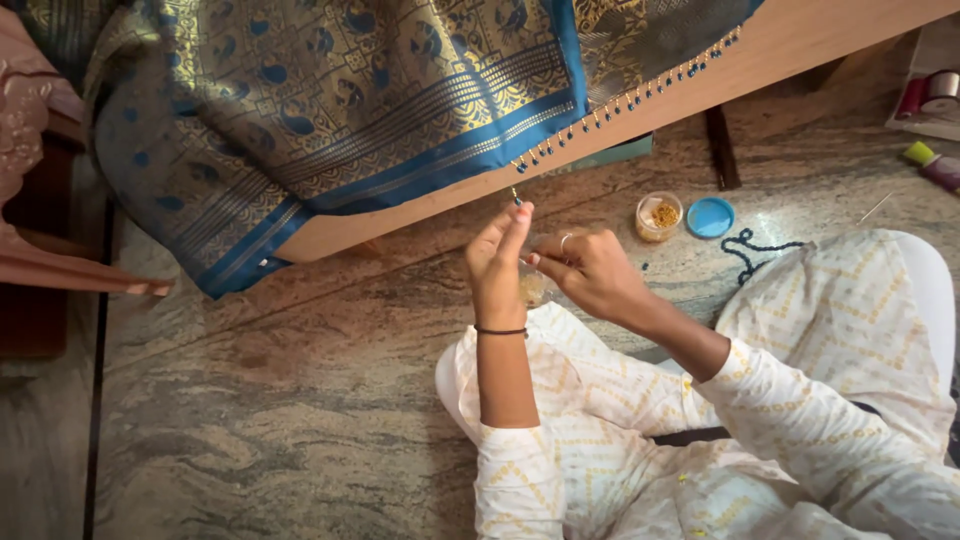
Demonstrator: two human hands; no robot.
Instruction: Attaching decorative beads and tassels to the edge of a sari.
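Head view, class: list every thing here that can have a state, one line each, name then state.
small jar: open, holding golden beads
blue lid: off, lying on the floor beside the jar
fabric: draped over the wooden board, beaded tassels along its edge
left hand: raised, fingertips pinching a blue bead
right hand: fingers pinched, close to the left hand

Speckled stone floor (pixel 280 420). Small clear jar (pixel 658 216) of golden beads, round blue lid (pixel 711 217) just beside it. Dark beaded string (pixel 750 250) near the lid. Thread spools (pixel 928 95), perhaps, at far right. Pink furniture (pixel 30 140) at left.
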